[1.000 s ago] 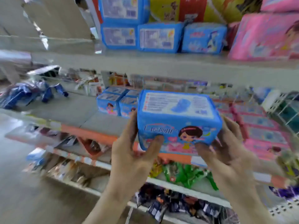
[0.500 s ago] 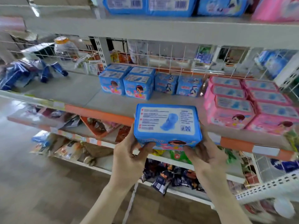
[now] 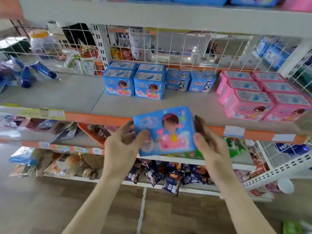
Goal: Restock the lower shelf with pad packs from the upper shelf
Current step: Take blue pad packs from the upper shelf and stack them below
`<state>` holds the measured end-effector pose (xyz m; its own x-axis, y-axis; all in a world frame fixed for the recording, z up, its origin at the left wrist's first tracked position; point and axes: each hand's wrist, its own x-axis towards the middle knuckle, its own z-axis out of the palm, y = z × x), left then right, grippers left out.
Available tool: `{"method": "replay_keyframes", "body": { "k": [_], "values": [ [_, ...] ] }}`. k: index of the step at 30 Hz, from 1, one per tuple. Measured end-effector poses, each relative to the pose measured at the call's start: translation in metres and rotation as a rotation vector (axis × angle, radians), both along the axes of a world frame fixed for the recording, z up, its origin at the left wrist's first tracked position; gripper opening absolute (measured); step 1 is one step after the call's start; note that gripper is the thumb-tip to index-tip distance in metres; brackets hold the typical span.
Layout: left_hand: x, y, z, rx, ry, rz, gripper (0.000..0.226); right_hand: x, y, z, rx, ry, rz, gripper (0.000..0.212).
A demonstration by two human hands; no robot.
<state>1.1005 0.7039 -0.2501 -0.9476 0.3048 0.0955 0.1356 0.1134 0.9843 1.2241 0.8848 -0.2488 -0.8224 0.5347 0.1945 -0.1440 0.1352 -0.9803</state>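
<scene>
Left grip (image 3: 121,149) and right grip (image 3: 209,147) both clasped one blue pad pack (image 3: 165,132), thumbs on its front, fingers curled behind its sides; it hung tilted before the orange front edge (image 3: 101,118) of the lower shelf (image 3: 67,95), not resting on it; on that shelf stood four matching blue packs (image 3: 135,81), two smaller blue packs (image 3: 190,81) beside them, pink packs (image 3: 263,97) further right, a wire grid (image 3: 185,46) behind; the upper shelf (image 3: 152,16) ran above; a cartoon figure showed on the held pack, its lettering too blurred to read; handwriting on a yellow shelf label (image 3: 50,113) was likewise illegible.
</scene>
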Motion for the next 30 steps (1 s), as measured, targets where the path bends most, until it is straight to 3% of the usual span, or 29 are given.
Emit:
{"method": "replay_keyframes", "body": {
  "k": [2, 4, 8, 11, 14, 16, 18, 23, 26, 30],
  "values": [
    [-0.018, -0.013, 0.003, -0.094, -0.015, 0.046, 0.028, -0.007, -0.009, 0.007, 0.011, -0.035, 0.005, 0.028],
    [-0.037, -0.026, 0.003, -0.158, -0.050, 0.040, 0.019, -0.017, -0.020, 0.010, 0.040, -0.048, -0.034, 0.047],
    [-0.069, -0.053, -0.005, -0.016, -0.458, 0.028, 0.016, -0.033, -0.047, 0.027, 0.170, -0.036, -0.095, 0.065],
    [-0.076, -0.072, -0.002, -0.013, -0.569, 0.020, 0.017, -0.044, -0.066, 0.034, 0.291, -0.085, -0.075, 0.061],
    [-0.077, -0.088, 0.003, -0.090, -0.461, 0.036, 0.026, -0.051, -0.082, 0.033, 0.261, -0.110, -0.083, 0.068],
    [-0.076, -0.093, 0.005, -0.208, -0.231, 0.051, 0.036, -0.050, -0.086, 0.030, 0.194, -0.105, -0.135, 0.055],
    [-0.066, -0.092, 0.009, -0.246, -0.013, 0.059, 0.039, -0.050, -0.088, 0.024, 0.110, -0.144, -0.166, 0.060],
    [-0.030, -0.074, 0.016, -0.181, 0.439, 0.039, 0.034, -0.049, -0.063, -0.016, -0.348, -0.103, -0.247, 0.053],
    [-0.034, -0.062, 0.010, -0.169, 0.464, -0.003, 0.034, -0.048, -0.050, -0.026, -0.429, -0.115, -0.237, 0.031],
    [-0.055, -0.056, 0.004, -0.194, 0.254, 0.028, 0.042, -0.059, -0.038, -0.023, -0.268, -0.126, -0.097, 0.045]
  ]
}}
